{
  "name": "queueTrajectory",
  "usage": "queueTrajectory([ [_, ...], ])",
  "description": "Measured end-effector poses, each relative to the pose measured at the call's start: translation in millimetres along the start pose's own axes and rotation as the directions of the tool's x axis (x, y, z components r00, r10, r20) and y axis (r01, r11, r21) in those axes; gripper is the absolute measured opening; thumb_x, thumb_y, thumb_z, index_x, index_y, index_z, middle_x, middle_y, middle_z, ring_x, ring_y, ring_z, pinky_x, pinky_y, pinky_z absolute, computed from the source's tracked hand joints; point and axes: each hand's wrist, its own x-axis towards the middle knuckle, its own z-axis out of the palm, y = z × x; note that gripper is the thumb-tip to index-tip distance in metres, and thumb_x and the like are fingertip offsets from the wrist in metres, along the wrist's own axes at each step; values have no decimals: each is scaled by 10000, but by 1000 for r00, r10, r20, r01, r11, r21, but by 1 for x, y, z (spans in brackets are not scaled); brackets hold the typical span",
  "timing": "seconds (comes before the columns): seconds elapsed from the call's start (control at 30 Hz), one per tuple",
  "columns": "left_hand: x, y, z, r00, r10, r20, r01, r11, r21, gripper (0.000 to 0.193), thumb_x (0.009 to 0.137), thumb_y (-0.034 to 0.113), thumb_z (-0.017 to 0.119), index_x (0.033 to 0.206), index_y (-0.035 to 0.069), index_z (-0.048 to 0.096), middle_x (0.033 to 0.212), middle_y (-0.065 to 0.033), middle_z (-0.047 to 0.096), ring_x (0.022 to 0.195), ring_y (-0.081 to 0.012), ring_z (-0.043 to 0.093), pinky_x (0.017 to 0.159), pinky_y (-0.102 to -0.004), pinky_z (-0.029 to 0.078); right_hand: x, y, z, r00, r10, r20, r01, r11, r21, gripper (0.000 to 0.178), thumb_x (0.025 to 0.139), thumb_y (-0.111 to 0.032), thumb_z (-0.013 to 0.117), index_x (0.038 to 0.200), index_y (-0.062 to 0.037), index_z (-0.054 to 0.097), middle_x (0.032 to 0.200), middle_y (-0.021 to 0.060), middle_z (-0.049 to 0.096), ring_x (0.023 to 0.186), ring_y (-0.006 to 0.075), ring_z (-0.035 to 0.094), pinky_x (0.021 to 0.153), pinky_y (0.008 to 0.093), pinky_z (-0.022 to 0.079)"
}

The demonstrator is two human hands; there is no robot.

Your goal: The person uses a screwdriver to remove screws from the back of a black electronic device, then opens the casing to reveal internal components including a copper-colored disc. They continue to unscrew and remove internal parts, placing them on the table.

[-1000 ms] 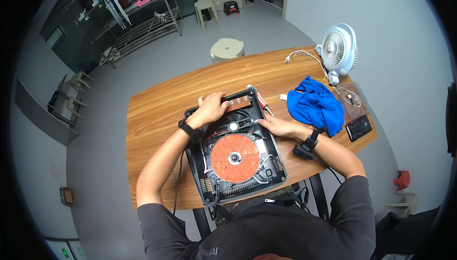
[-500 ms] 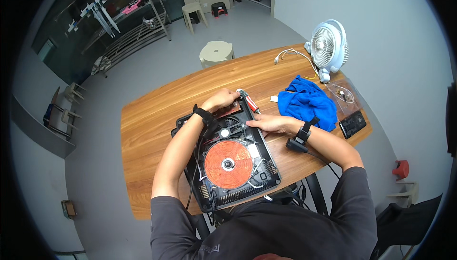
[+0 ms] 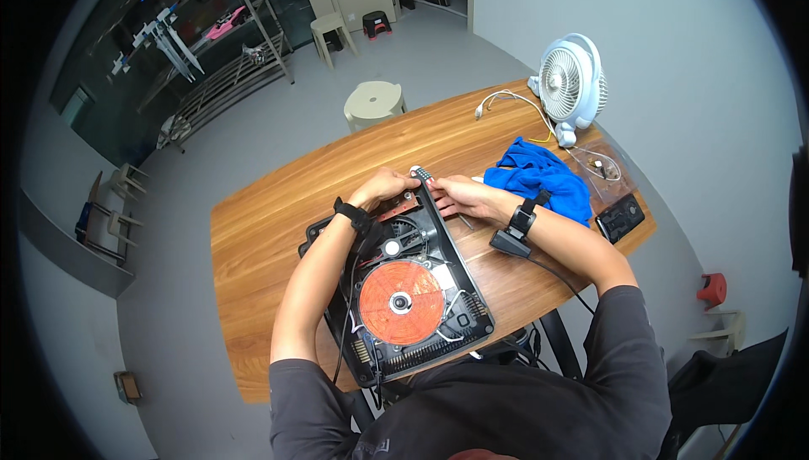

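An opened induction cooker [image 3: 455, 275] lies tilted near the table's front edge, its inside facing up. Its round orange coil [image 3: 400, 302] is at the near end, with the small black cooling fan [image 3: 404, 232] and a circuit board beyond it. My left hand [image 3: 384, 185] is closed on the cooker's far rim, its fingertips partly hidden. Just past the far right corner, my right hand [image 3: 468, 196] has its fingers round a screwdriver with a red, white and dark handle [image 3: 423, 175]. The handle's end comes close to my left fingers.
On the wooden table [image 3: 278, 207], a blue cloth [image 3: 543, 180] lies to the right. Behind it stand a white desk fan [image 3: 569, 85] with its cable, a clear bag of small parts [image 3: 605, 167] and a black phone [image 3: 621, 218]. A beige stool [image 3: 374, 102] stands beyond the far edge.
My right hand has moved from the cooker's right rim up to its far corner and taken hold of the screwdriver. My left hand stays at the far rim. The view has shifted slightly.
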Motion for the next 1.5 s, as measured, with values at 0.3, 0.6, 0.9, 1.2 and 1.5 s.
queueTrajectory([
  [0.3, -2, 8, -4, 999, -50, -17, 50, 999, -20, 284, 908, 331, 771, 817, 63, 746, 688, -47, 688, 536, -123, 595, 475, -314, 447, 39, -3, -9, 1000, -7, 2, 7, 956, 292, 238, 1078, -206, 489, 1171, -13, 592, 1141, 134, 692, 1020, 242, 700, 917, 365, 582],
  [0.6, -10, 15, -3, 996, -65, -63, 65, 998, 2, 294, 884, 332, 787, 844, 44, 740, 718, -70, 690, 522, -143, 580, 467, -323, 445, 43, -8, -14, 999, -46, 18, 42, 985, 165, 206, 1059, -118, 508, 1173, 27, 600, 1122, 138, 687, 1008, 204, 715, 891, 297, 618],
  [0.9, -6, 7, -5, 999, -39, -6, 39, 999, -30, 314, 893, 356, 768, 911, 44, 741, 763, -72, 695, 577, -157, 615, 514, -330, 479, 40, -5, -14, 995, -86, 43, 83, 994, 66, 205, 1057, -111, 527, 1199, -24, 646, 1121, 69, 704, 1017, 145, 702, 905, 269, 593],
  [1.2, -4, 7, -5, 998, -55, 14, 56, 997, -54, 280, 898, 315, 740, 915, 36, 742, 784, -80, 707, 585, -156, 634, 521, -329, 504, 37, -6, -9, 992, -123, 32, 123, 992, -1, 221, 1051, -102, 520, 1186, -30, 679, 1137, 58, 709, 1010, 111, 692, 909, 248, 573],
  [1.5, -14, 18, -5, 992, -109, 63, 112, 993, -46, 251, 914, 313, 747, 867, 66, 743, 699, -41, 688, 520, -114, 593, 453, -273, 453, 34, -6, -4, 991, -132, 39, 132, 991, 3, 210, 1040, -81, 522, 1172, -41, 681, 1141, 57, 709, 1010, 124, 690, 933, 265, 557],
])
